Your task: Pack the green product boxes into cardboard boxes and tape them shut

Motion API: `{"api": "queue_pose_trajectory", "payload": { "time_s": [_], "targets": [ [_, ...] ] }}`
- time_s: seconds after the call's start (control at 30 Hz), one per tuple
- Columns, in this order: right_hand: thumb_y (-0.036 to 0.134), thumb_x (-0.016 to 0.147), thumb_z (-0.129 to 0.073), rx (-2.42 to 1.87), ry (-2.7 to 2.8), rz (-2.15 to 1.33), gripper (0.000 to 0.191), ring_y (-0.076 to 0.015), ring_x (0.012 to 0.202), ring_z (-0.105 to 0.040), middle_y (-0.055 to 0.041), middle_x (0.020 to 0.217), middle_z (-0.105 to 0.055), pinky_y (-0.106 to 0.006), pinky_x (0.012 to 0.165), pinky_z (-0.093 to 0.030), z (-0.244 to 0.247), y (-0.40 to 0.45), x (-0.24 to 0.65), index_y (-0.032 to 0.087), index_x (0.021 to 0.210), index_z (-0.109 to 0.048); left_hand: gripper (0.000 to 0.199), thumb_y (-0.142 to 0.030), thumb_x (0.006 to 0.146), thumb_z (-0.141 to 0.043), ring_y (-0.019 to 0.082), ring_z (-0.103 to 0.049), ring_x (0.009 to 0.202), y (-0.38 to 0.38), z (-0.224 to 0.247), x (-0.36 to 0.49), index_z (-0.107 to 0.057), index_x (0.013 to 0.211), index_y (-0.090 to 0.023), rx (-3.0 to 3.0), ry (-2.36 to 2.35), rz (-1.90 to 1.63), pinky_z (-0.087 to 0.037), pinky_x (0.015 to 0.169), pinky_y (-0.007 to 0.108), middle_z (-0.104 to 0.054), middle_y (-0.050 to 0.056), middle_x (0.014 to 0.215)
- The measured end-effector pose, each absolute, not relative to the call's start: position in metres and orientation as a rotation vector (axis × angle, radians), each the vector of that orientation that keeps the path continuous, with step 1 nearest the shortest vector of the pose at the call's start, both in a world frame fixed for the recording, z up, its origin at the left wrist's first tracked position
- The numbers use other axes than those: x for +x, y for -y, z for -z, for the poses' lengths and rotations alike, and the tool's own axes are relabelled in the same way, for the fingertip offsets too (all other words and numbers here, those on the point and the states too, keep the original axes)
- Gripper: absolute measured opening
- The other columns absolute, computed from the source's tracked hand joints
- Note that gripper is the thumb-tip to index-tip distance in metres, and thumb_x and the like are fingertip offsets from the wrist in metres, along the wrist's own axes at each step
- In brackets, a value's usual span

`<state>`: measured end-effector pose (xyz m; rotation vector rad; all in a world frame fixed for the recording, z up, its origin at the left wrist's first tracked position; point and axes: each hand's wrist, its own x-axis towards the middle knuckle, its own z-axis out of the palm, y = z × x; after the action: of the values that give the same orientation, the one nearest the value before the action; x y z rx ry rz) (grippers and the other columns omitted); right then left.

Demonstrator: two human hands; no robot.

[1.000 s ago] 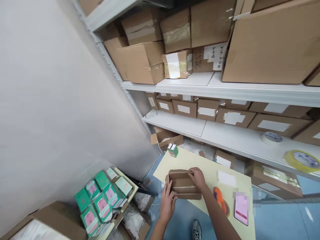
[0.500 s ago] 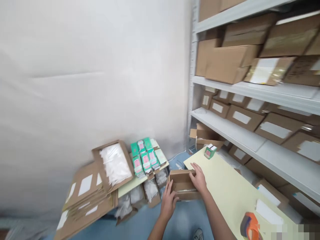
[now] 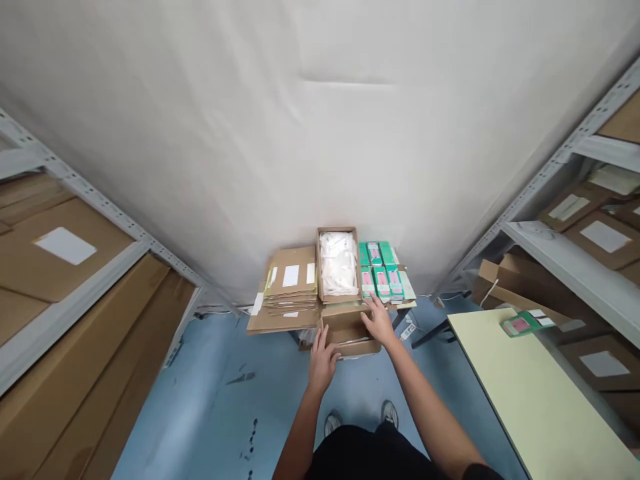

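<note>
Between my two hands is an open, small cardboard box (image 3: 356,349), its inside facing up; the bottom is partly in shadow. My left hand (image 3: 323,361) grips its left end, with the fingers over the rim. On the right end, my right hand (image 3: 379,323) holds the wall in the same way. Just beyond, a cardboard tray (image 3: 319,273) full of white, crumpled-looking pieces rests on a small table. Several green boxes with pink panels (image 3: 382,281) stand to its right. Flat cardboard pieces with white labels (image 3: 291,275) are stacked to its left.
A pale yellow table (image 3: 525,380) is at the right, bearing a green-and-pink box (image 3: 521,324). Metal shelving with cartons lines both sides: a left shelf (image 3: 100,283) and a right shelf (image 3: 565,260). An open carton (image 3: 515,280) sits by the right shelf. The floor (image 3: 215,393) is blue.
My view has turned left from the right-hand shelves toward the small table by the wall. The cardboard box has come along in both hands and is now close to the table's front.
</note>
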<state>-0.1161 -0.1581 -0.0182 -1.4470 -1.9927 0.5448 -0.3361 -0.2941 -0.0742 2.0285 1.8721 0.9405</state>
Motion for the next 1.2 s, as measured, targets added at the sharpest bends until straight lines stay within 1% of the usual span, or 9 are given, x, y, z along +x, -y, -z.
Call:
{"api": "queue_pose_trajectory", "payload": {
  "time_s": [0.27,0.47,0.6,0.67,0.73,0.8,0.9,1.0,1.2],
  "targets": [
    [0.028,0.092,-0.062,-1.379,2.166,-0.527,0.055,-0.0299,0.149,-0.043,-0.0147,0.165,-0.038,-0.046,0.119,-0.042,0.015,0.090,-0.182,0.022,0.147,-0.057,0.016,-0.014,0.089,-0.063,0.034,-0.033,0.155,0.295,0.090,-0.383,-0.074,0.097,-0.022,1.873,-1.972,-1.012,-0.046,0.117,0.056,-0.039,0.008,0.166],
    [0.031,0.087,-0.075,-1.513,2.224,-0.542,0.075,-0.0343,0.144,-0.049,-0.0147,0.172,-0.020,-0.043,0.110,-0.048,0.016,0.002,-0.206,0.027,0.155,-0.046,0.017,-0.011,0.085,-0.068,0.035,-0.033,0.155,0.258,0.084,-0.384,-0.074,0.095,-0.022,1.897,-1.921,-0.955,-0.044,0.118,0.057,-0.035,0.008,0.169],
    [0.033,0.083,-0.081,-1.595,2.259,-0.562,0.089,-0.0357,0.132,-0.059,-0.0160,0.174,-0.008,-0.042,0.101,-0.052,0.018,-0.058,-0.226,0.031,0.160,-0.038,0.020,-0.009,0.081,-0.071,0.035,-0.033,0.155,0.230,0.077,-0.384,-0.074,0.096,-0.022,1.933,-1.941,-0.906,-0.042,0.119,0.060,-0.035,0.008,0.168],
    [0.033,0.079,-0.085,-1.638,2.300,-0.590,0.097,-0.0348,0.126,-0.062,-0.0169,0.174,-0.007,-0.041,0.096,-0.053,0.022,-0.080,-0.236,0.033,0.162,-0.033,0.023,-0.007,0.080,-0.072,0.034,-0.033,0.156,0.221,0.076,-0.384,-0.074,0.097,-0.022,1.923,-1.956,-0.885,-0.041,0.120,0.060,-0.035,0.009,0.168],
    [0.029,0.079,-0.086,-1.679,2.361,-0.626,0.092,-0.0328,0.123,-0.063,-0.0176,0.171,-0.017,-0.039,0.094,-0.053,0.028,-0.094,-0.244,0.032,0.159,-0.039,0.024,-0.006,0.079,-0.071,0.033,-0.033,0.156,0.216,0.076,-0.383,-0.074,0.097,-0.022,1.907,-1.967,-0.874,-0.042,0.120,0.059,-0.036,0.009,0.168],
    [0.020,0.083,-0.079,-1.715,2.406,-0.651,0.071,-0.0297,0.121,-0.064,-0.0183,0.161,-0.038,-0.036,0.094,-0.052,0.035,-0.101,-0.247,0.026,0.150,-0.053,0.024,-0.006,0.078,-0.071,0.032,-0.033,0.156,0.214,0.076,-0.382,-0.074,0.096,-0.022,1.898,-1.969,-0.873,-0.042,0.120,0.059,-0.035,0.009,0.168],
    [0.008,0.090,-0.063,-1.763,2.407,-0.674,0.042,-0.0247,0.112,-0.067,-0.0169,0.132,-0.063,-0.031,0.092,-0.050,0.043,-0.104,-0.244,0.018,0.131,-0.069,0.023,-0.007,0.079,-0.072,0.032,-0.034,0.155,0.215,0.078,-0.383,-0.074,0.096,-0.022,1.900,-1.970,-0.878,-0.042,0.120,0.059,-0.036,0.009,0.168],
    [0.009,0.093,-0.057,-1.774,2.391,-0.667,0.033,-0.0227,0.104,-0.068,-0.0147,0.119,-0.070,-0.030,0.091,-0.049,0.044,-0.102,-0.238,0.016,0.119,-0.076,0.023,-0.007,0.079,-0.072,0.031,-0.034,0.155,0.215,0.077,-0.387,-0.074,0.095,-0.022,1.913,-1.940,-0.882,-0.042,0.119,0.060,-0.037,0.009,0.167],
    [0.017,0.098,-0.052,-1.721,2.299,-0.487,0.033,-0.0222,0.098,-0.067,-0.0136,0.118,-0.071,-0.029,0.089,-0.046,0.025,-0.084,-0.233,0.018,0.121,-0.076,0.025,-0.006,0.079,-0.069,0.032,-0.034,0.155,0.212,0.068,-0.402,-0.075,0.097,-0.022,1.926,-1.869,-0.904,-0.042,0.120,0.058,-0.037,0.007,0.168]
  ]
}}
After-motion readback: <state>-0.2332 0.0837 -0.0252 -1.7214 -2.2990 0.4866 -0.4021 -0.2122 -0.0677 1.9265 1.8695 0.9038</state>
